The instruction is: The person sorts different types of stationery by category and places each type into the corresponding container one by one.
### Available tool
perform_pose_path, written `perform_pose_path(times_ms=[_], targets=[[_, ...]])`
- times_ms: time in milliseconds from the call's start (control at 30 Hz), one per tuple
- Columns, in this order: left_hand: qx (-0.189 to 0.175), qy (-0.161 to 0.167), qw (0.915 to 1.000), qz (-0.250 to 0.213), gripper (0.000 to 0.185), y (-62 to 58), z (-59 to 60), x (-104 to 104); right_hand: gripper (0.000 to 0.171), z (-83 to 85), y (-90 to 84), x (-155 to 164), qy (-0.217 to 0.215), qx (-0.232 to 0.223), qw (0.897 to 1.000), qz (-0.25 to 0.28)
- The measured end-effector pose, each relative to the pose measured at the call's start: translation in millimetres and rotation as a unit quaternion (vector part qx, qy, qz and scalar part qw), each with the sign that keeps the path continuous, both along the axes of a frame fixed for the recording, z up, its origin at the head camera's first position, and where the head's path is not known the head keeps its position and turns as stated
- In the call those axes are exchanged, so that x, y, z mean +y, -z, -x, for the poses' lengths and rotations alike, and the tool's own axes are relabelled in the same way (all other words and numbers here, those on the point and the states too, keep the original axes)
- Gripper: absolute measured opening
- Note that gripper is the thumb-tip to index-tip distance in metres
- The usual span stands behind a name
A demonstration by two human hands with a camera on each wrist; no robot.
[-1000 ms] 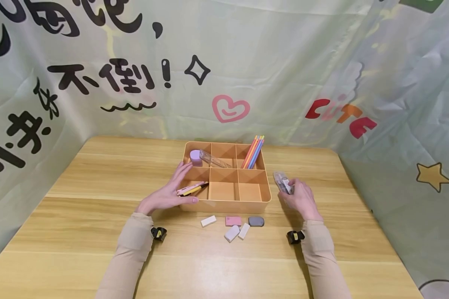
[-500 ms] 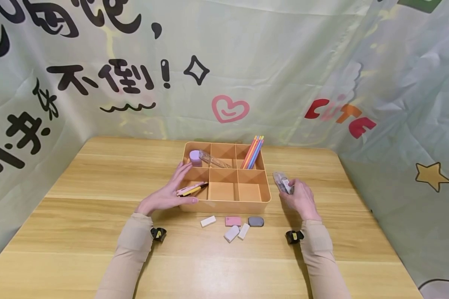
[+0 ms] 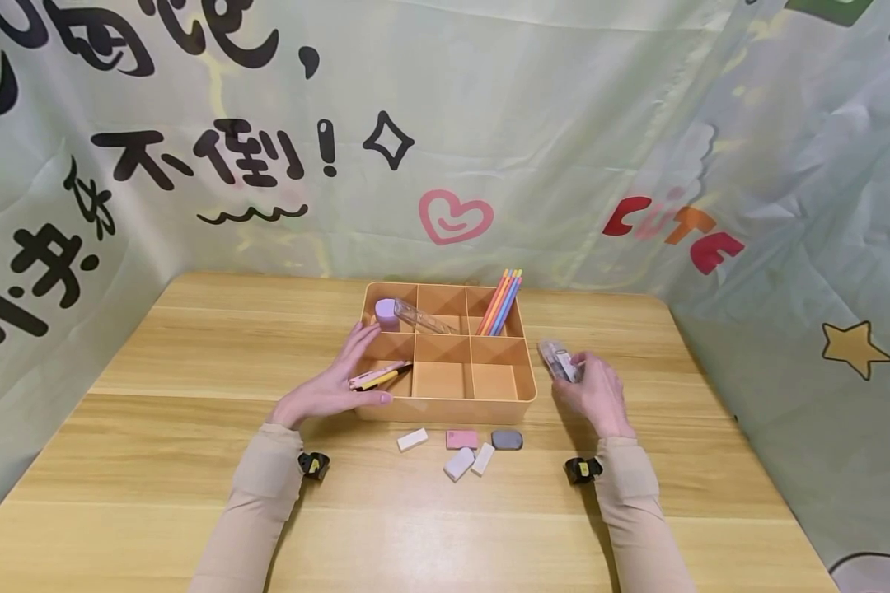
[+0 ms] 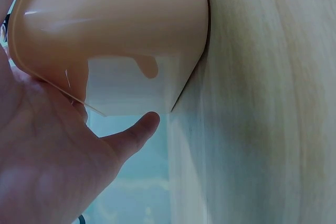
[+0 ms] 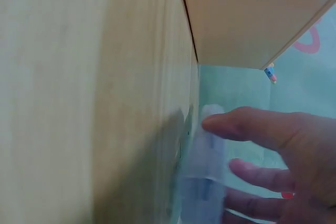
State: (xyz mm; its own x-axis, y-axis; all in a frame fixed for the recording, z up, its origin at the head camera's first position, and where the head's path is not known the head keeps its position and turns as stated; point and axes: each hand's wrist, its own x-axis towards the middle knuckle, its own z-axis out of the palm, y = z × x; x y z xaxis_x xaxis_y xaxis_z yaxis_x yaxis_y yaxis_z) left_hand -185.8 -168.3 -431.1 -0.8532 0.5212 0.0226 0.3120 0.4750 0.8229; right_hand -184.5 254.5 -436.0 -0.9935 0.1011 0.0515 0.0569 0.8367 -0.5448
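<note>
Here the right hand (image 3: 597, 395) pinches a clear plastic case (image 3: 559, 361) just right of the orange divided tray (image 3: 522, 375), long axis pointing away, while the left hand (image 3: 334, 383) rests flat-fingered against the tray's left wall.

Both forearms are stretched forward, covered to the wrists by beige sleeves, and a small black camera is worn at each wrist. The left hand (image 3: 331, 385) is laid flat with fingers straight and spread, the thumb pointed to the right. The right hand (image 3: 592, 394) is raised slightly, its fingers (image 5: 247, 127) curled and pinched together at the tips.
</note>
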Motion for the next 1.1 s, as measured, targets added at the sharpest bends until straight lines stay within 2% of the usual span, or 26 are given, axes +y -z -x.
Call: perform_pose_path(times_ms=[100,200,367,533,800,1100], targets=[[-0.002,-0.001,1.0000,0.001,0.112,0.1,-0.4,0,0.054,1.1,-0.5,0,0.009,0.025,1.000,0.011],[-0.004,-0.002,1.0000,0.002,0.112,0.1,-0.6,0,0.056,1.9,-0.8,-3,0.018,0.084,0.996,0.023],[-0.006,-0.003,1.0000,0.002,0.112,0.0,-0.7,0,0.060,4.5,0.8,-6,0.025,0.189,0.980,0.053],[-0.002,-0.001,1.0000,0.004,0.112,-0.1,-0.5,0,0.064,5.7,-0.5,-9,0.025,0.255,0.963,0.079],[0.000,0.000,1.0000,0.003,0.112,-0.1,0.1,0,0.066,3.5,-6.9,-16,0.013,0.322,0.942,0.095],[-0.001,-0.001,1.0000,0.006,0.112,-1.3,-0.4,0,0.063,1.9,-12.5,-25,-0.007,0.356,0.926,0.125]])
